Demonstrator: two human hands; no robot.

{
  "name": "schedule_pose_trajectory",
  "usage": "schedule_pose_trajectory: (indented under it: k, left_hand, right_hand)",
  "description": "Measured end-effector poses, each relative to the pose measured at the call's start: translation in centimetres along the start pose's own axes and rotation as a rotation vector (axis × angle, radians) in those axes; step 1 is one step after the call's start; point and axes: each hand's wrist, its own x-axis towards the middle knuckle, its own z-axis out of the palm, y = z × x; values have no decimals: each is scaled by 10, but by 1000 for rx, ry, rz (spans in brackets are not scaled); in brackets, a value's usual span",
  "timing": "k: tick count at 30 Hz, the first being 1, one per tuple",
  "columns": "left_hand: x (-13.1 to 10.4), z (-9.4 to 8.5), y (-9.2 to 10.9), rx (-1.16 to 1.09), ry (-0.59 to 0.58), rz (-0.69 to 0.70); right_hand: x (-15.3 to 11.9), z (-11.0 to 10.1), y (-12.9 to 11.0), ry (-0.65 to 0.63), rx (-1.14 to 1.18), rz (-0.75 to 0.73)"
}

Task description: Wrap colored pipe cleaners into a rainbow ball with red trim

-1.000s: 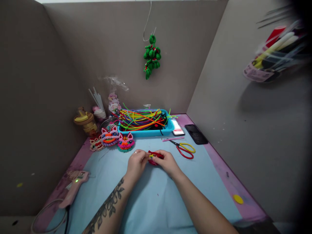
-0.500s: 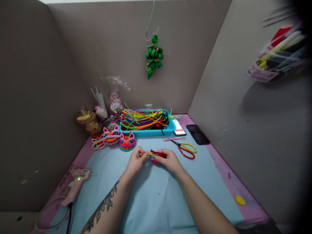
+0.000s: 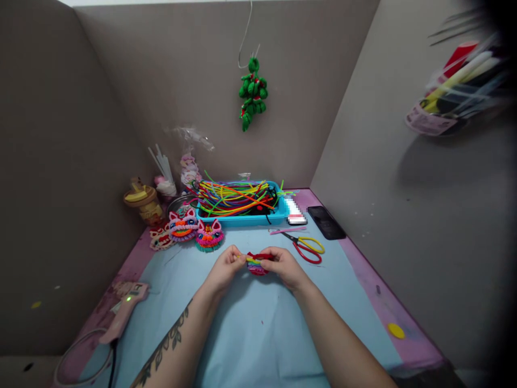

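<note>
A small piece of coiled pipe cleaners (image 3: 256,268), striped red, yellow, blue, purple and pink, hangs between my two hands above the blue table cover (image 3: 246,334). My left hand (image 3: 228,268) is closed, thumb and fingertips pinching the yellow pipe cleaner at the piece's left side. On the other side my right hand (image 3: 285,267) is closed round the red upper right part of it, with the thumb on its front. Fingers hide the piece's two ends. Right of my hands lie scissors (image 3: 306,247) with one red and one yellow handle, blades parted slightly.
A blue tray (image 3: 242,220) of coloured pipe cleaners stands at the back. Several lion-like pipe-cleaner heads (image 3: 210,235) sit left of it. A pink glue gun (image 3: 125,312) with a cord lies at the left, a phone (image 3: 326,222) at the right. Grey walls (image 3: 194,70) enclose three sides.
The striped piece is tipped so more of its blue, purple and pink lower part shows. Both hands keep their hold almost in place; the whole view has shifted slightly.
</note>
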Motion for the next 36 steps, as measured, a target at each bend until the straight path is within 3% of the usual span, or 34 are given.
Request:
schedule_pose_trajectory:
  k: [11,17,20,24,29,36]
  left_hand:
    - [-1,5,8,91,43,-9]
    - [1,3,5,-30,197,-11]
    - [3,1,5,-46,249,-1]
    - [2,3,5,-68,221,24]
    - [0,8,6,-45,132,-12]
    - [-1,8,9,37,72,-45]
  right_hand:
    - [-1,2,1,-21,-103,-5]
    - [6,-9,6,304,-155,-307]
    - [6,-10,8,328,-325,-378]
    - [5,-5,10,267,-443,-332]
    - [4,1,9,196,-243,-195]
    - [5,2,10,180,-95,-144]
